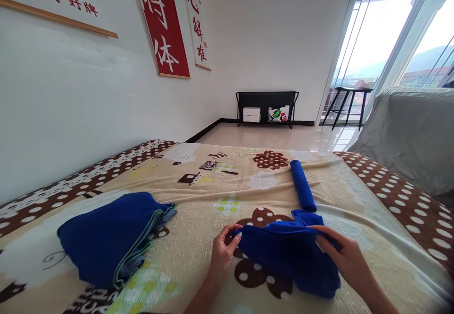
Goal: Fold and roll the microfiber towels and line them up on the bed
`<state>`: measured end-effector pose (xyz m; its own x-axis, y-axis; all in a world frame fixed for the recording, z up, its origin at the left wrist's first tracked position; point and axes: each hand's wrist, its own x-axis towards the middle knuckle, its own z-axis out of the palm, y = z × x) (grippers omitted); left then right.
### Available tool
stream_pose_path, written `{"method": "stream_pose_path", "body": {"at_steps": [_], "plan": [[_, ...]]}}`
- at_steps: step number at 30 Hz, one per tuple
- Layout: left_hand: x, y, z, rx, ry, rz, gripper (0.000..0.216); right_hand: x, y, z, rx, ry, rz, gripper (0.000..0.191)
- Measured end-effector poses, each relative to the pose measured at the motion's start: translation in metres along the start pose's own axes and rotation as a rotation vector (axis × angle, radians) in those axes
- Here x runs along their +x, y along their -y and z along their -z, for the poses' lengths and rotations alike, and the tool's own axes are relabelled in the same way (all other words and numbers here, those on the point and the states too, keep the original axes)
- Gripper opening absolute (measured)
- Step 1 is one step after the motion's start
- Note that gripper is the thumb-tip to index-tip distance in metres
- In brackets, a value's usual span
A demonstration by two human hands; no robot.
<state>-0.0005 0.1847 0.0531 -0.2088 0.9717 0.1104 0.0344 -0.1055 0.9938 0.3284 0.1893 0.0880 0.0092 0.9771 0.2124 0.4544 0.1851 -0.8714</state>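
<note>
A blue cloth (pixel 283 252) is stretched between my two hands above the patterned blanket (pixel 198 257). My left hand (pixel 226 245) pinches its left corner between thumb and fingers. At the cloth's upper right edge, my right hand (pixel 336 248) grips it with the thumb underneath. Part of the cloth hangs down on the right, and another part reaches back toward a tightly rolled blue cloth (pixel 302 186) lying lengthwise. Further left lies a pile of folded blue cloths (pixel 106 238) with green-stitched edges, apart from both hands.
Brown polka-dot borders (pixel 397 196) run along the blanket's sides. Behind it stands a black rack (pixel 267 101) holding a white box (pixel 251 114). A covered piece of furniture (pixel 411 134) is at the right, near a black stool (pixel 349 103). Scrolls (pixel 165 30) hang on the left wall.
</note>
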Motion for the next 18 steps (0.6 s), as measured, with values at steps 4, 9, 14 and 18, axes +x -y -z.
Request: {"method": "stream_pose_path", "body": {"at_steps": [4,9,14,18], "plan": [[-0.002,-0.004,0.001,0.024,-0.052,-0.035,0.033,0.004,0.002,0.022,0.202,-0.018,-0.142,0.050],[0.000,-0.008,0.017,0.104,-0.245,-0.148,0.032,0.001,0.006,0.008,0.410,0.129,-0.262,0.049],[0.003,-0.012,0.024,0.303,-0.363,-0.344,0.029,-0.009,0.012,-0.016,0.627,0.317,-0.372,0.043],[-0.024,-0.009,-0.005,0.435,-0.123,-0.550,0.019,-0.001,-0.009,-0.027,0.579,0.324,-0.378,0.050]]}}
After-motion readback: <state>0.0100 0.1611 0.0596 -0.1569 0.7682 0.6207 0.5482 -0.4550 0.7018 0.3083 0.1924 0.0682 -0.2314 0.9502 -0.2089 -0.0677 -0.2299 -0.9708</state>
